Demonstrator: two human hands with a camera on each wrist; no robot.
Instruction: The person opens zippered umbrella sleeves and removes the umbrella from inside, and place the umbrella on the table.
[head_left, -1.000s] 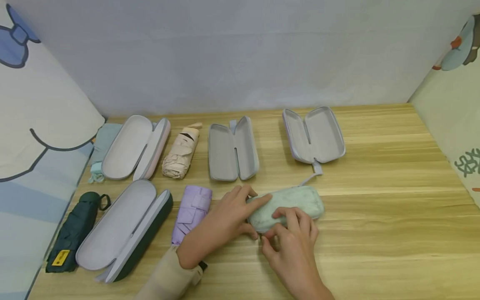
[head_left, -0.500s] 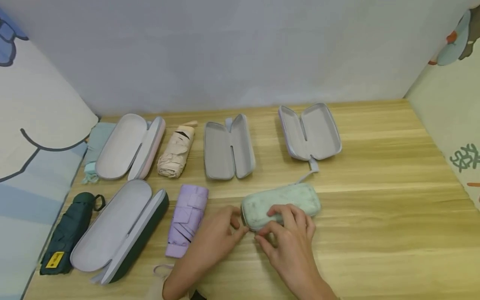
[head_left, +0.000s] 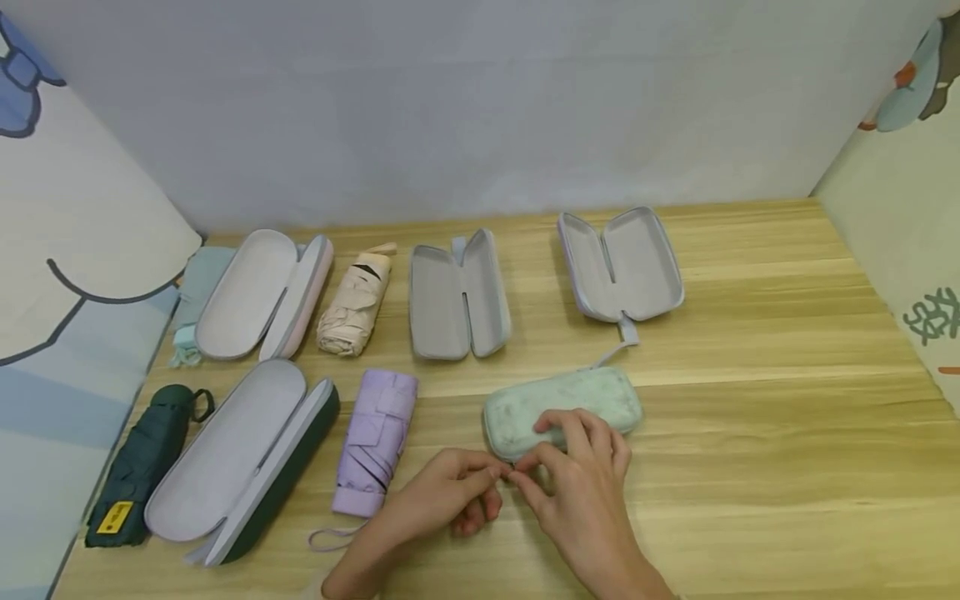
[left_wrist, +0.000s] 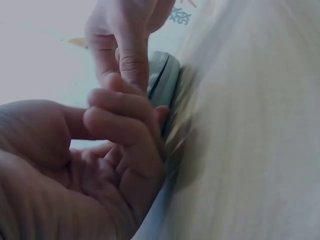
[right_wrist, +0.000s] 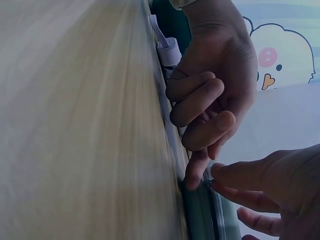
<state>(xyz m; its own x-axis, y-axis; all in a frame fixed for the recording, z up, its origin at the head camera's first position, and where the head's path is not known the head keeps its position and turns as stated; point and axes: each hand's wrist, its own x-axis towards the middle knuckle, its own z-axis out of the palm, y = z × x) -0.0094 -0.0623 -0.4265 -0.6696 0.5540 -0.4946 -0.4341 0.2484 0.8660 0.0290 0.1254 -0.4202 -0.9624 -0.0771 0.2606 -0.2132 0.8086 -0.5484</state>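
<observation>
A mint-green zip case [head_left: 562,404], closed on top, lies before me in the head view. My right hand [head_left: 585,492] pinches the small zipper pull [right_wrist: 209,183] at its near-left corner, the other fingers resting over the case's front side. My left hand [head_left: 453,492] meets the right fingertips at that corner. In the right wrist view its index finger reaches to the zipper edge while the other fingers curl; whether it pinches anything is hidden. To its left lies a folded lilac umbrella [head_left: 375,442] with a wrist loop.
Open grey-lined cases stand behind, one in the middle [head_left: 459,296] and one at right [head_left: 622,267]. At left lie a pink case [head_left: 262,296], a dark green case [head_left: 240,467], a beige umbrella [head_left: 356,304], a dark green umbrella [head_left: 138,467] and a pale teal umbrella [head_left: 201,292].
My left hand has come off the top and left end of the mint case and moved toward me, its fingertips now beside the right ones. My right hand has stayed at the zipper corner.
</observation>
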